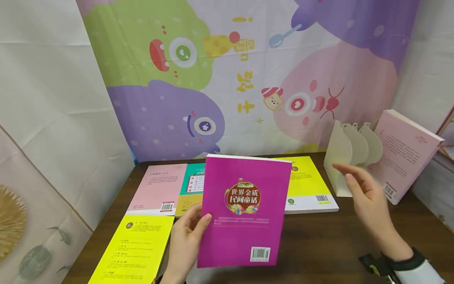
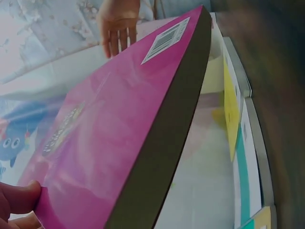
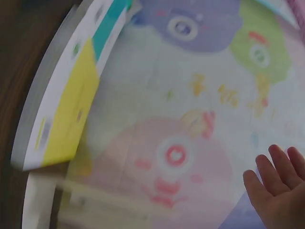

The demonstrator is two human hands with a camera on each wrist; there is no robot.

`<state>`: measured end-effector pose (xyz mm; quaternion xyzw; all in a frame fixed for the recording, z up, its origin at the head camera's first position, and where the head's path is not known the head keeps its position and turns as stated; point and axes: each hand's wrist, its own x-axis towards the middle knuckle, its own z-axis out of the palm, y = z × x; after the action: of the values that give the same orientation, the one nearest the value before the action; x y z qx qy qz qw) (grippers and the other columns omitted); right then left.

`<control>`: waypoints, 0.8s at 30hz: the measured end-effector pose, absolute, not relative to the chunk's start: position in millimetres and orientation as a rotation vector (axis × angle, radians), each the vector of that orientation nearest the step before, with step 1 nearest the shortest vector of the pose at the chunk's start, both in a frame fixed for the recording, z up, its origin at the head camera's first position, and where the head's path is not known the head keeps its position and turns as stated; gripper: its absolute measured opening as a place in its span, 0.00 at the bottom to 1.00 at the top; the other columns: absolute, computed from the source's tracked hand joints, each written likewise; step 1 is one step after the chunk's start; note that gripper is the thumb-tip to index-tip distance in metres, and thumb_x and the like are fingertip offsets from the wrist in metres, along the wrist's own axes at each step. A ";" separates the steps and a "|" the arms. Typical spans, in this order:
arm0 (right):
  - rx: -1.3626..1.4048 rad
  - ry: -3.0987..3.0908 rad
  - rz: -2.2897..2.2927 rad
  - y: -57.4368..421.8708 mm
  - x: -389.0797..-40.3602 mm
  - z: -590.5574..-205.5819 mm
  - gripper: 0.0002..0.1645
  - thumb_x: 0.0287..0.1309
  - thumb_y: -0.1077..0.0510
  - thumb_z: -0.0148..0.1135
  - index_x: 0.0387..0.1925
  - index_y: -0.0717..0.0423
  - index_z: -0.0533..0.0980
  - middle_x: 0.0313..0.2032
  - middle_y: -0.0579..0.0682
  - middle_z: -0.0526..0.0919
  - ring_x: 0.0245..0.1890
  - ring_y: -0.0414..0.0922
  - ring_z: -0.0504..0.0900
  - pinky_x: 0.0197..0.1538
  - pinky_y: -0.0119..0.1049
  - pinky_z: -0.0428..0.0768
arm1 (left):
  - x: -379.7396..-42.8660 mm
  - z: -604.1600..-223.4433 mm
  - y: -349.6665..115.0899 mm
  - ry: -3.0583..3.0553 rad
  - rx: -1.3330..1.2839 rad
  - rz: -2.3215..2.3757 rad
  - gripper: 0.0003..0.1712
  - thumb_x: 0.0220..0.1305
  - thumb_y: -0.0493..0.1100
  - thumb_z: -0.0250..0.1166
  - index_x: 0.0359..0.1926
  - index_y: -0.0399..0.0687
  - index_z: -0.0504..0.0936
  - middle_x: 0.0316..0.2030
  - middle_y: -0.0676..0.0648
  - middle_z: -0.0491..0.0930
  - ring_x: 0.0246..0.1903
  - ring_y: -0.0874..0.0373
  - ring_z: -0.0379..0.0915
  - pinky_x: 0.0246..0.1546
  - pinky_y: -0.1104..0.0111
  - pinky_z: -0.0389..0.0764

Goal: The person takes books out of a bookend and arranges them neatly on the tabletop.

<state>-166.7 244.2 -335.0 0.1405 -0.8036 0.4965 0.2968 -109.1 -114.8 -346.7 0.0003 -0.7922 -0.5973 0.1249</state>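
My left hand (image 1: 188,236) grips a magenta book (image 1: 244,236) by its left edge, thumb on the cover that faces me. The book stands nearly upright above the table, with its barcode at the lower right; the left wrist view shows its barcode (image 2: 167,39) and dark page edge. To the right, my right hand (image 1: 370,205) hangs in the air with nothing in it, fingers extended and loosely bent. It is nearest the white file rack (image 1: 338,157). In the right wrist view the right hand's fingers (image 3: 276,176) are spread slightly, apart from any book.
A pink book (image 1: 408,157) leans in the rack at the right. On the dark table (image 1: 319,244) lie a pink book (image 1: 159,189), a teal-and-yellow book (image 1: 193,181) partly hidden, a yellow book (image 1: 133,248) and another yellow-and-white book (image 1: 308,181). A cartoon-printed cloth (image 1: 248,134) hangs behind.
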 end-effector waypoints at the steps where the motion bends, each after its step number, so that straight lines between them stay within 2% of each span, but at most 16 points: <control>1: 0.339 -2.125 1.284 250.1 -169.9 -335.9 0.17 0.64 0.63 0.47 0.52 0.64 0.71 0.49 0.35 0.77 0.53 0.29 0.71 0.53 0.16 0.65 | -108.8 -347.1 -116.6 -2.321 0.018 -1.744 0.14 0.61 0.42 0.60 0.48 0.49 0.79 0.33 0.46 0.82 0.26 0.61 0.76 0.26 0.71 0.79; 6: 0.190 -2.049 1.061 279.8 -187.7 -338.1 0.11 0.60 0.63 0.54 0.42 0.63 0.78 0.42 0.24 0.77 0.47 0.21 0.71 0.45 0.14 0.65 | -107.7 -352.7 -125.7 -2.363 0.097 -1.762 0.14 0.60 0.40 0.60 0.48 0.47 0.78 0.33 0.45 0.81 0.27 0.61 0.74 0.28 0.71 0.78; 8: 0.158 -2.035 0.962 291.2 -193.9 -338.5 0.10 0.58 0.62 0.56 0.40 0.62 0.79 0.42 0.27 0.79 0.46 0.18 0.70 0.44 0.13 0.63 | -107.6 -355.8 -128.6 -2.363 0.135 -1.767 0.14 0.60 0.39 0.60 0.47 0.46 0.79 0.33 0.45 0.81 0.27 0.61 0.74 0.28 0.71 0.77; 10: 0.111 -2.038 0.870 301.8 -198.7 -339.8 0.12 0.57 0.61 0.56 0.41 0.59 0.80 0.44 0.36 0.81 0.39 0.18 0.71 0.38 0.15 0.61 | -107.5 -358.8 -131.6 -2.356 0.176 -1.796 0.14 0.60 0.38 0.60 0.48 0.44 0.78 0.34 0.44 0.81 0.28 0.61 0.74 0.29 0.71 0.77; 12: 0.042 -2.061 0.824 312.2 -202.5 -341.7 0.16 0.56 0.60 0.56 0.48 0.56 0.77 0.48 0.46 0.81 0.43 0.23 0.73 0.46 0.18 0.64 | -107.4 -361.7 -134.5 -2.351 0.209 -1.832 0.14 0.60 0.37 0.59 0.48 0.42 0.78 0.34 0.43 0.80 0.29 0.60 0.74 0.30 0.71 0.77; 14: -0.035 -2.081 0.823 323.4 -206.8 -343.7 0.25 0.56 0.60 0.56 0.57 0.51 0.71 0.53 0.54 0.76 0.50 0.33 0.73 0.55 0.27 0.64 | -106.8 -364.4 -137.7 -2.352 0.249 -1.866 0.14 0.61 0.37 0.59 0.48 0.41 0.77 0.34 0.43 0.80 0.30 0.59 0.74 0.30 0.70 0.77; 15: -0.077 -2.084 0.835 329.3 -209.3 -345.3 0.29 0.56 0.61 0.56 0.61 0.49 0.66 0.57 0.54 0.73 0.53 0.38 0.71 0.58 0.32 0.62 | -106.2 -365.8 -139.2 -2.353 0.270 -1.882 0.14 0.61 0.37 0.58 0.49 0.40 0.77 0.34 0.43 0.80 0.30 0.59 0.74 0.30 0.70 0.78; 16: -0.118 -2.080 0.855 335.4 -211.9 -346.6 0.34 0.55 0.61 0.56 0.64 0.47 0.62 0.59 0.54 0.70 0.61 0.44 0.65 0.63 0.38 0.58 | -105.7 -367.3 -140.9 -2.360 0.288 -1.888 0.14 0.62 0.38 0.58 0.49 0.40 0.77 0.34 0.43 0.80 0.30 0.59 0.74 0.30 0.70 0.78; 18: -0.181 -2.037 0.899 347.7 -216.8 -350.1 0.40 0.53 0.63 0.55 0.67 0.47 0.56 0.62 0.54 0.65 0.64 0.50 0.58 0.66 0.42 0.51 | -104.1 -371.1 -144.5 -2.376 0.312 -1.885 0.15 0.62 0.39 0.58 0.50 0.39 0.76 0.34 0.43 0.80 0.29 0.59 0.74 0.30 0.70 0.78; 21: -0.275 -1.963 0.934 364.8 -223.2 -355.9 0.41 0.51 0.63 0.53 0.68 0.43 0.54 0.64 0.50 0.60 0.65 0.45 0.52 0.66 0.34 0.47 | -102.0 -377.0 -149.9 -2.408 0.352 -1.869 0.16 0.63 0.40 0.58 0.50 0.39 0.76 0.35 0.44 0.80 0.29 0.59 0.75 0.30 0.70 0.77; 24: -0.350 -1.938 0.959 376.3 -226.9 -360.1 0.40 0.54 0.62 0.52 0.67 0.39 0.52 0.65 0.44 0.56 0.66 0.39 0.49 0.66 0.33 0.44 | -99.1 -381.5 -156.1 -2.457 0.383 -1.841 0.17 0.63 0.40 0.57 0.52 0.38 0.75 0.35 0.44 0.81 0.30 0.58 0.74 0.30 0.69 0.77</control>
<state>-226.9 376.3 -360.1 -0.1421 -0.7866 0.3892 0.4578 -99.1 -156.1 -381.5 0.1237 -0.7938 -0.5950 0.0239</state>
